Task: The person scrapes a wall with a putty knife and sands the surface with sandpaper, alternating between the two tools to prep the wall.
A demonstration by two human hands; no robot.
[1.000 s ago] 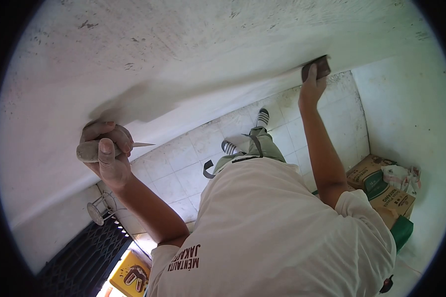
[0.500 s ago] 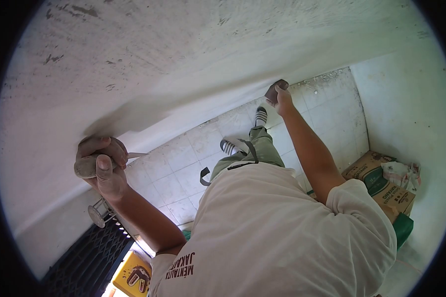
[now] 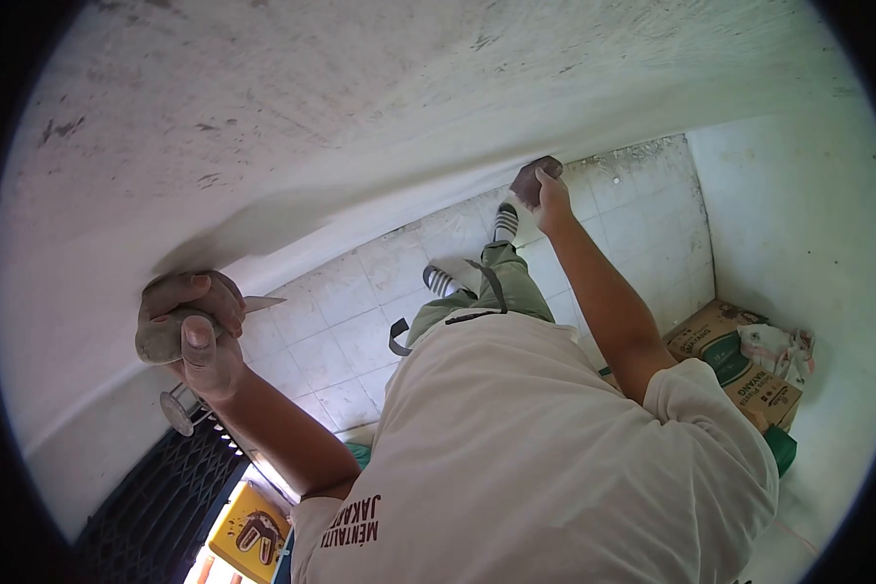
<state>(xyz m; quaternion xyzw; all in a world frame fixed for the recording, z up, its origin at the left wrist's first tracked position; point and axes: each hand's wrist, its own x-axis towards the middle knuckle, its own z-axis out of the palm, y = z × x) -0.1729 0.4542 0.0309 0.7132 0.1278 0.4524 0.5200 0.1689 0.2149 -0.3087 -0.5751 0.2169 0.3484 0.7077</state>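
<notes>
My left hand is closed around a grey rounded lump, close against the pale wall. A pale pointed piece, like a blade tip, sticks out to the right of the fingers; I cannot tell what it belongs to. Further along the wall, my right hand grips a dark brown flat piece that looks like folded sandpaper. Its upper edge is right at the wall's surface, low down near the floor. The wall carries dark scuffs and a soft shadow beside the left hand.
White floor tiles with dusty edges lie under my sandalled feet. Cardboard boxes and a plastic bag sit in the right corner. At lower left are a dark folding gate, a round metal piece and a yellow panel.
The brown piece and my right hand have shifted slightly left in view. My left hand has moved slightly left too, still holding the grey lump. The whole view has shifted a little.
</notes>
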